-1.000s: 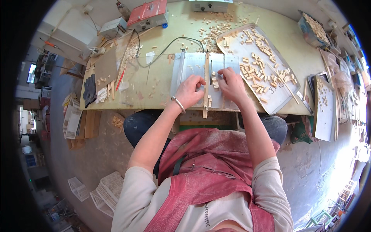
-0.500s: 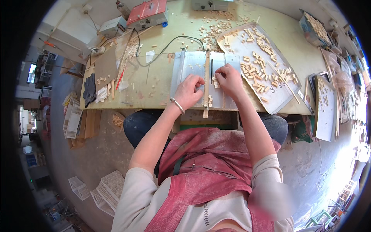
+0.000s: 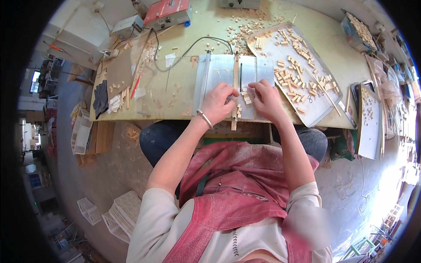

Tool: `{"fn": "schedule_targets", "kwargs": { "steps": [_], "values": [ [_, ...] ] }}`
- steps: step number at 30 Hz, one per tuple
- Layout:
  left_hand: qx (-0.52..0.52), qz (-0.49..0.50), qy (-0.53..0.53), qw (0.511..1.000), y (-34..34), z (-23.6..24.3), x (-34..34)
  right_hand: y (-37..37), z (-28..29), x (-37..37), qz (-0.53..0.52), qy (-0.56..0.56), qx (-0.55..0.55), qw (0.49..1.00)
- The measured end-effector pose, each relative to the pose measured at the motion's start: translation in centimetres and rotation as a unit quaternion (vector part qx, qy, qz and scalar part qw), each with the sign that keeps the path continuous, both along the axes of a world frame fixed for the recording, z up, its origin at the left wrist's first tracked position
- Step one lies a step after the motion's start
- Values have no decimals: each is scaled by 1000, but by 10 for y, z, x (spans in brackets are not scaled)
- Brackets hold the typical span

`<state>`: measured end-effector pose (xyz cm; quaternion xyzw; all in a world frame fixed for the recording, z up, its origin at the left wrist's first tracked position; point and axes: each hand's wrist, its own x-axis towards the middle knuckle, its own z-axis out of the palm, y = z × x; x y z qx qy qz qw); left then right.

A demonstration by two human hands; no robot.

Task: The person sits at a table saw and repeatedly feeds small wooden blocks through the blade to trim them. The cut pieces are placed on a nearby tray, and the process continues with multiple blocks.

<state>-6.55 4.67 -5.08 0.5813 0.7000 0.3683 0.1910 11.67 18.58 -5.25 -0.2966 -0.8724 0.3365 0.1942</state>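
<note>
A flat silvery metal plate (image 3: 263, 65) lies at the table's front edge, with a wooden strip (image 3: 236, 72) running across it towards me. My left hand (image 3: 219, 104) is closed beside the strip, its fingertips near the strip's left side. Something dark shows between those fingers, too little to name. Right of the strip, my right hand (image 3: 266, 101) hovers low over the plate with bent, closed fingers; whatever they may hold is hidden. Close to its fingertips sit a few small wooden blocks (image 3: 246, 97). More blocks (image 3: 239, 109) stand along the strip's near end. A dark narrow slot (image 3: 240, 75) lies between strip and right hand.
A shallow tray (image 3: 322, 116) at the right carries many wooden pieces and a long stick. Loose blocks (image 3: 245, 37) are scattered behind the plate. At the left lie a dark glove (image 3: 101, 100), a red pen-like tool (image 3: 135, 87) and a cable (image 3: 193, 49). A red box (image 3: 169, 13) stands behind.
My right hand has drawn back slightly towards me and to the right, away from the small blocks. My left hand has shifted a little right, nearer the wooden strip.
</note>
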Motion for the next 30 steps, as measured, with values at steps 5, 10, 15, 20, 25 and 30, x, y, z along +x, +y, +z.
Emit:
{"fn": "schedule_targets", "kwargs": {
  "steps": [5, 10, 15, 20, 25, 30],
  "values": [
    [19, -82, 27, 996, -2, -3, 8, -6, 12, 10, 55, -42, 63, 996],
    [-28, 22, -25, 999, -4, 3, 15, -12, 9, 8, 55, -30, 73, 995],
    [-12, 57, 9, 998, -2, 1, 19, -23, 3, 8, 35, -16, 70, 997],
    [-6, 68, 29, 997, 6, -6, 18, -25, -4, 3, 33, 9, 74, 997],
    [19, 63, 37, 997, 9, -7, 20, -31, -4, 4, 36, -2, 77, 996],
    [10, 93, 58, 994, 2, -23, 17, -40, -2, 2, 33, 7, 74, 997]
  ]
}}
